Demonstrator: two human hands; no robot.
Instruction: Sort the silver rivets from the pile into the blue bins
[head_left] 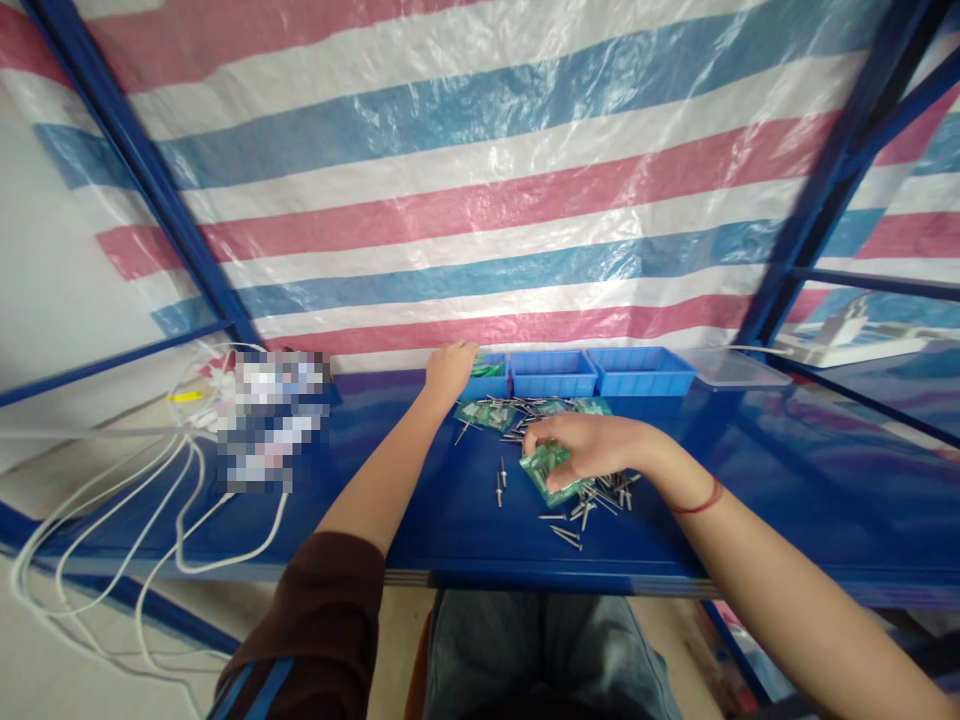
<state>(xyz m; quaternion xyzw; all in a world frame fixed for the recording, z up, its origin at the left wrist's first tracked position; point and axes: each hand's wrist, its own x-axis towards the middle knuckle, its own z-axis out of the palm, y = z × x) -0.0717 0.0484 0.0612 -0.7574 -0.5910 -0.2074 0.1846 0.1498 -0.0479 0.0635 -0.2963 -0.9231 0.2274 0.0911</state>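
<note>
My left hand (450,368) is at the left blue bin (491,384), with its fingers curled together over that bin's left side. Its fingertips are hidden, so what they hold, if anything, does not show. Green packets (489,368) lie inside this bin. My right hand (589,445) grips a small green plastic packet (544,470) between thumb and fingers, just above a loose heap of metal rivets (600,495). Another green packet (486,414) lies among rivets in front of the bins, with more packets to its right. Two rivets (501,482) lie apart on the left.
A middle blue bin (553,385) and a right blue bin (641,382) stand in the row, beside a clear plastic lid (739,370). White cables (191,500) loop over the left of the blue table (750,500). Blue posts and a striped sheet stand behind.
</note>
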